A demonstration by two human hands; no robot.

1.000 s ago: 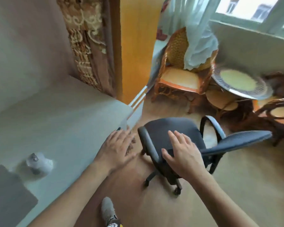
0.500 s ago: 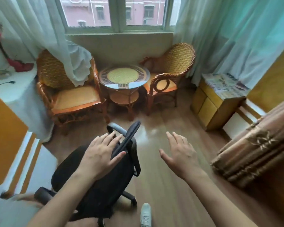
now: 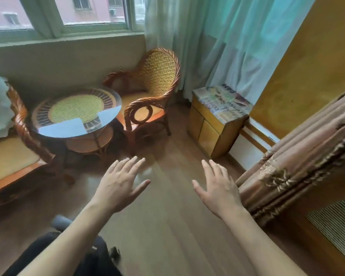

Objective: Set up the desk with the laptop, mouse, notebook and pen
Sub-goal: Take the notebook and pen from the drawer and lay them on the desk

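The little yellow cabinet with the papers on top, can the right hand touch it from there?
Probably not yet. The right hand hangs open over bare floor, well short of the cabinet. Nothing blocks the way, so a step forward should do it.

Left hand and right hand, fingers spread, empty, above wooden floor; wicker chair, round glass table beyond.

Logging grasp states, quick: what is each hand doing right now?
Left hand: open, fingers spread, holding nothing.
Right hand: open, fingers straight, holding nothing.
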